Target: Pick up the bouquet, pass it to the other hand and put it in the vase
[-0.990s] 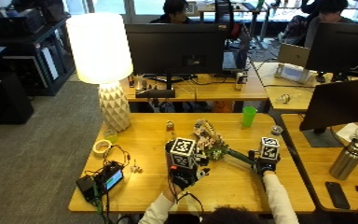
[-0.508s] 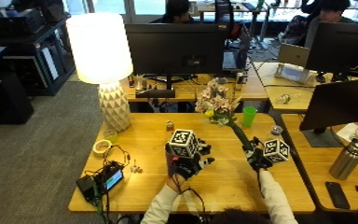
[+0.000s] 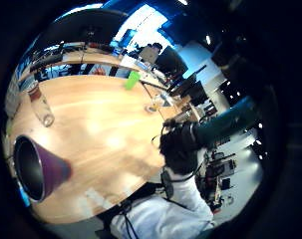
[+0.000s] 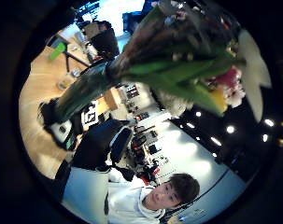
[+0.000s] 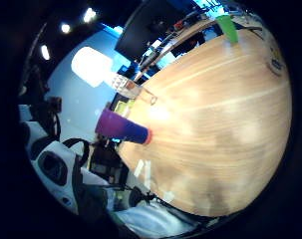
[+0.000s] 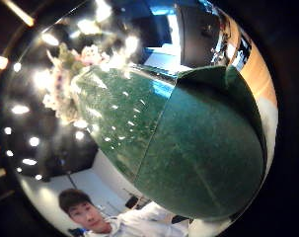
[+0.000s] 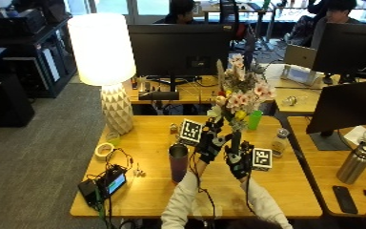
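Nearest the camera, the person's two forearms in pale sleeves reach up over the table point(image 7: 138, 191). The right hand point(image 7: 237, 162) has its grip closed around the lower stems of the bouquet point(image 7: 240, 102), which stands upright above the tabletop, blooms well clear of the wood. The left hand point(image 7: 209, 143) is raised just beside the stems, at their left, close under the flowers; whether its fingers touch the stems cannot be told from above, and its grip cannot be read.

The right thumb side palm view alone shows the dark green wrap of the bouquet point(image 6: 188, 148) filling the palm's field, with pale blooms beyond it. The left thumb side palm view gives the bouquet point(image 4: 178, 60) from below: green stems and leaves, pink, yellow and white flowers, with a gloved hand point(image 4: 61, 123) low on the stems. The left little finger side palm view catches a gloved hand point(image 3: 178, 147) holding the green wrap over the wood.

The vase point(image 7: 178, 162), a dark metal tumbler, stands upright on the table just left of the hands. Its open mouth shows in the left little finger side palm view point(image 3: 38, 167); nothing can be made out inside.

Left of it, a small device with cables point(image 7: 104, 183) and a roll of tape point(image 7: 104, 150). Right of the hands, a small glass bottle point(image 7: 278, 143). Farther back, a green cup point(image 7: 254, 120) behind the flowers, a white lamp point(image 7: 104, 62) at the table's far left, and a monitor point(image 7: 177, 50).
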The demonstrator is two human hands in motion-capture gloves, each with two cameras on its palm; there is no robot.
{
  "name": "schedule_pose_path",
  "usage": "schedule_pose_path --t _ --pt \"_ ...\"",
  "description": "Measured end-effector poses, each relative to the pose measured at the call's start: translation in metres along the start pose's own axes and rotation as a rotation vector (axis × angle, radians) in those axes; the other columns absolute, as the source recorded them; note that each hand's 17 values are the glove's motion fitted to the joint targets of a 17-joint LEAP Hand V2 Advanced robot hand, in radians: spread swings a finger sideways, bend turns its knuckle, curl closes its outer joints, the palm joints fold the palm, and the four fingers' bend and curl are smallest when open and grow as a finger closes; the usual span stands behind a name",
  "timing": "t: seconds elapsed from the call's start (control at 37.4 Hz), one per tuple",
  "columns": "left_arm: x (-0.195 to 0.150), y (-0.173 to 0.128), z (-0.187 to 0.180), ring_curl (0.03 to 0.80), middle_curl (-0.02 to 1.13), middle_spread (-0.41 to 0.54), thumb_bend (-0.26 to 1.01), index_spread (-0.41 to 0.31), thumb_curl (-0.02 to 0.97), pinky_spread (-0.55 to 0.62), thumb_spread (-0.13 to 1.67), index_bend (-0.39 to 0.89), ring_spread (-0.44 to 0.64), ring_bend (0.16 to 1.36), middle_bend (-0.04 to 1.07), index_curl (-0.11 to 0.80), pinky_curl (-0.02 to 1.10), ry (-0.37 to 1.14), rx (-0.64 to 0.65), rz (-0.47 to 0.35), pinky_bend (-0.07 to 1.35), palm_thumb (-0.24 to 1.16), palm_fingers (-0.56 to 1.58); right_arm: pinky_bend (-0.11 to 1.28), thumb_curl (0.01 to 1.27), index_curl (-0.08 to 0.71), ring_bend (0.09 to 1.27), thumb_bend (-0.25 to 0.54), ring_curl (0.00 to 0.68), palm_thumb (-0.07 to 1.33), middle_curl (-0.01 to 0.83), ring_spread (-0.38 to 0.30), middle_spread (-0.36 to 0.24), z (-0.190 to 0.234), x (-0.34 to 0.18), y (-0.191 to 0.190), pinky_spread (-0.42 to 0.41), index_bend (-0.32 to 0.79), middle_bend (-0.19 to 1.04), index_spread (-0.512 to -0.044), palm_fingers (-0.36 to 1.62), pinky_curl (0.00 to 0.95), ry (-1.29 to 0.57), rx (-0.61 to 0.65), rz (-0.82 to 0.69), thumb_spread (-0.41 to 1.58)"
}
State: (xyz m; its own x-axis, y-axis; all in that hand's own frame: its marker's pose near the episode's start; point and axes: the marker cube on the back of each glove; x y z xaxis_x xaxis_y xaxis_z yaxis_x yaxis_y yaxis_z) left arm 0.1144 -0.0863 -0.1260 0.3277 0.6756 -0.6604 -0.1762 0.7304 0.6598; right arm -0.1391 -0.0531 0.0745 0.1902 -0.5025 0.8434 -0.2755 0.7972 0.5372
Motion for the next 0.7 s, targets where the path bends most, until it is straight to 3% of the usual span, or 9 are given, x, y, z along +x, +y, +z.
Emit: schedule_pose_path --t 0.08,0.19,0.27,0.29,0.32,0.35,0.4,0.59,0.7 --pt "-0.005 0.002 0.001 0.297 0.26 0.098 0.0 -0.029 0.297 0.09 0.95 0.12 0.07 0.6 0.17 0.346 0.35 -0.051 0.004 -0.113 0.46 0.24 0.46 0.79 0.41 0.616 1.05 0.017 0.588 1.05 0.653 -0.183 -0.149 0.012 0.002 0.007 -0.221 0.63 0.91 -0.181 1.39 0.54 -0.036 -0.016 -0.042 0.98" --pt "0.003 0.002 0.008 0.304 0.27 0.063 -0.01 -0.031 0.305 0.03 0.93 0.08 0.02 0.62 0.17 0.318 0.36 0.009 -0.024 -0.146 0.53 0.28 0.54 0.8 0.43 0.621 1.05 0.002 0.588 1.06 0.654 -0.182 -0.148 0.032 0.005 0.025 -0.222 0.62 0.91 -0.177 1.39 0.546 -0.038 -0.032 -0.047 0.97" --pt "-0.004 -0.003 0.009 0.311 0.28 0.039 -0.02 -0.036 0.309 -0.02 0.91 0.08 -0.01 0.63 0.17 0.303 0.37 0.058 -0.004 -0.025 0.56 0.29 0.59 0.81 0.45 0.625 1.05 -0.007 0.587 1.06 0.654 -0.182 -0.147 0.048 -0.002 0.04 -0.222 0.62 0.91 -0.175 1.38 0.55 -0.046 -0.063 -0.021 0.97" --pt "-0.007 -0.002 0.008 0.313 0.28 0.025 -0.02 -0.042 0.311 -0.04 0.91 0.09 -0.03 0.63 0.18 0.301 0.37 0.073 0.019 -0.023 0.56 0.29 0.62 0.81 0.45 0.626 1.06 -0.009 0.587 1.06 0.654 -0.182 -0.147 0.054 -0.003 0.045 -0.222 0.62 0.91 -0.175 1.38 0.551 -0.049 -0.083 -0.02 0.96" --pt "-0.01 0.0 0.006 0.326 0.32 -0.088 0.03 -0.113 0.329 -0.18 0.92 0.18 -0.16 0.66 0.28 0.326 0.38 0.077 0.05 -0.07 0.6 0.39 1.05 0.81 0.45 0.627 1.06 -0.011 0.587 1.06 0.652 -0.181 -0.149 0.06 -0.002 0.05 -0.222 0.62 0.91 -0.175 1.38 0.552 -0.048 -0.106 -0.024 0.96" --pt "-0.013 0.004 0.003 0.286 0.3 -0.124 0.03 -0.134 0.333 -0.22 0.92 0.16 -0.2 0.64 0.28 0.309 0.34 0.062 0.087 -0.134 0.57 0.4 1.15 0.81 0.46 0.628 1.06 -0.013 0.586 1.06 0.652 -0.181 -0.149 0.065 0.0 0.053 -0.222 0.62 0.91 -0.174 1.38 0.553 -0.042 -0.133 -0.036 0.96" --pt "-0.018 0.01 -0.004 0.319 0.38 -0.206 0.07 -0.198 0.362 -0.29 0.92 0.24 -0.27 0.67 0.49 0.344 0.35 -0.007 0.157 -0.195 0.54 0.51 1.51 0.8 0.46 0.63 1.06 -0.02 0.586 1.05 0.654 -0.181 -0.15 0.071 0.009 0.055 -0.227 0.62 0.92 -0.174 1.38 0.552 -0.013 -0.19 -0.088 0.96" --pt "0.01 0.017 -0.016 0.407 0.49 -0.301 0.09 -0.304 0.483 -0.38 0.67 0.39 -0.34 0.76 0.67 0.431 0.4 -0.099 0.218 -0.197 0.55 0.71 1.5 0.76 0.47 0.608 1.04 -0.045 0.567 0.97 0.63 -0.183 -0.138 0.078 0.002 0.069 -0.261 0.5 0.89 -0.175 1.31 0.524 -0.036 -0.408 -0.061 0.94" --pt "0.033 0.011 -0.029 0.429 0.52 -0.33 0.07 -0.33 0.53 -0.4 0.57 0.42 -0.37 0.78 0.71 0.459 0.41 -0.142 0.226 -0.188 0.57 0.76 1.48 0.77 0.47 0.552 0.94 -0.059 0.527 0.9 0.574 -0.173 -0.125 0.068 -0.003 0.067 -0.264 0.28 0.74 -0.178 1.04 0.502 -0.086 -0.466 -0.099 0.91"
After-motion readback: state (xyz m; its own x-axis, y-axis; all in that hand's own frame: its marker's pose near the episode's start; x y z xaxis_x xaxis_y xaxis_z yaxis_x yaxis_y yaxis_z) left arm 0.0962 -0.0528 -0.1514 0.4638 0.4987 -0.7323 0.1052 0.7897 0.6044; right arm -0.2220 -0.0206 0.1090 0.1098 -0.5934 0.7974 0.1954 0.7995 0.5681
